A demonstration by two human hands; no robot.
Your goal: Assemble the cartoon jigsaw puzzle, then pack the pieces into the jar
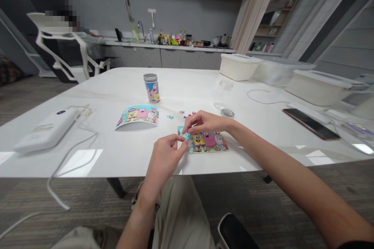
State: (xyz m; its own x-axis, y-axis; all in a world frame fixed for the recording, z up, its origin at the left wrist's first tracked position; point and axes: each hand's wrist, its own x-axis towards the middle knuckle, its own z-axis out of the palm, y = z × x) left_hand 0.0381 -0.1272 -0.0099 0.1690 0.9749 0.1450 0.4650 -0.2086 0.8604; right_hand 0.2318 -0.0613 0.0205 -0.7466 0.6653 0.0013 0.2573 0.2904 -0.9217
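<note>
Jigsaw [209, 142] lies flat on the table [117, 85], near edge — under and right of both hands. Left hand [169, 149]: half curled, thumb and forefinger nearly closed at its left side. Right hand [204, 121]: bent over its far left part, fingers drawn together — whether either grips a piece, cannot tell

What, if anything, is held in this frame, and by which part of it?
That cannot be told: the left hand and right hand have their fingertips at the puzzle's left end, hiding whether they pinch any piece.
</note>
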